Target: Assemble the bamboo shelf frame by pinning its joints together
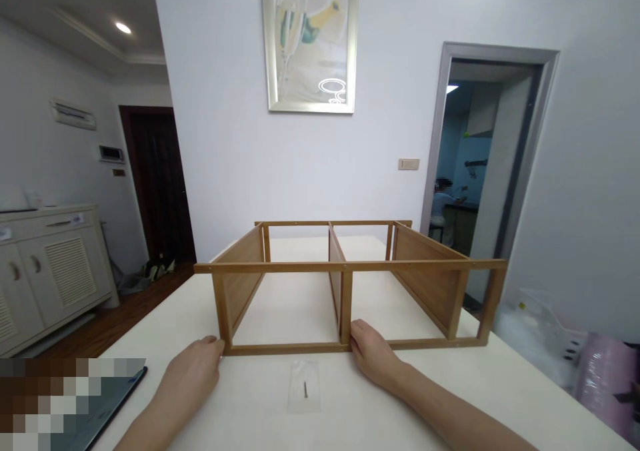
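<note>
A wooden shelf rack (285, 266) lies on its side across the white table (250, 397), its panels standing upright between two long frames. My left hand (193, 371) is closed at the lower left corner of the near frame, its fingertips partly hidden. With curled fingers, my right hand (376, 352) grips the near frame where the middle post meets the bottom rail. Between my hands, in front of the rack, a small clear plastic bag (297, 401) lies flat with a single screw (305, 389) in it.
A dark flat device (120, 397), partly pixelated, lies at the table's left edge. Plastic-wrapped items (605, 377) are piled beyond the right edge. A white cabinet (65, 264) stands left. Behind the table is a wall; a person (441, 204) sits through the doorway.
</note>
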Motion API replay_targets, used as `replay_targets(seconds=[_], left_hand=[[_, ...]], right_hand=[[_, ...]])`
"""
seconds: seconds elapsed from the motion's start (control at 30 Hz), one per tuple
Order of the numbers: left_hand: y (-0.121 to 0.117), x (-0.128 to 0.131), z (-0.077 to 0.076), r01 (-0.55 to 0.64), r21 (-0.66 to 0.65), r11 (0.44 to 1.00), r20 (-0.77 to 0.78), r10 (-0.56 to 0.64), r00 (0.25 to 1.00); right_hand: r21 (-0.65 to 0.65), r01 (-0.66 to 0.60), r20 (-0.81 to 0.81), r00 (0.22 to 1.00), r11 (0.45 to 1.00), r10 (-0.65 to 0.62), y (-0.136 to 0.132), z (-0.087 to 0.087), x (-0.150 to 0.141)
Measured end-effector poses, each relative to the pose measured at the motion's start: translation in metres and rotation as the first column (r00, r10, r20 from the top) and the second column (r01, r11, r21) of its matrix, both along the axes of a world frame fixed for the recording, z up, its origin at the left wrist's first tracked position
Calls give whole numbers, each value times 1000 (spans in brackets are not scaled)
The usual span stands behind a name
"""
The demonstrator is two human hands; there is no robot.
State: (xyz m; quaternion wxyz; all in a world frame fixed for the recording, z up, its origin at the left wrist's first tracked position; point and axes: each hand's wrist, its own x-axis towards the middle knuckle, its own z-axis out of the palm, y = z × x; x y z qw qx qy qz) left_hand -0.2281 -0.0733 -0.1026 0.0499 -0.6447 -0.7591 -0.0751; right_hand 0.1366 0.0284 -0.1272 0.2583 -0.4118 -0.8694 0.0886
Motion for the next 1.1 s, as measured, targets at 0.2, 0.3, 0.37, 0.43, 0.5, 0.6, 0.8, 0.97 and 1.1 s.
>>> replay_targets(seconds=[0.2, 0.3, 0.37, 0.43, 0.5, 0.6, 0.8, 0.97, 1.1], left_hand=[[-20, 84, 48, 264, 283, 922, 222, -331, 917], [-17, 133, 81, 224, 478, 850, 518, -478, 709], [-8, 159, 101, 140, 532, 835, 699, -526, 485], [5, 177, 116, 88, 572, 815, 756, -566, 328], [20, 189, 123, 59, 597, 800, 772, -592, 231], [42, 200, 118, 44, 620, 783, 766, -616, 183], [63, 211, 90, -25, 648, 762, 751, -632, 191], [69, 211, 84, -46, 666, 744, 739, -651, 174], [75, 207, 84, -50, 671, 740, 737, -658, 155]], right_hand=[[20, 11, 87, 996, 1000, -13, 3, 3, -8], [9, 8, 101, 995, 1000, -9, 3, 4, -9], [1, -3, 103, 995, 1000, 2, 3, 4, -8], [-7, -13, 111, 994, 1000, 14, 2, 5, -7], [-11, -21, 125, 992, 1000, 23, 1, 6, -6], [-6, -25, 143, 989, 1000, 25, 0, 8, -6], [28, -34, 113, 993, 999, 31, -3, 11, -5], [51, -45, -12, 999, 998, 46, -7, 13, -6], [24, -54, -124, 991, 998, 56, -4, 9, -8]])
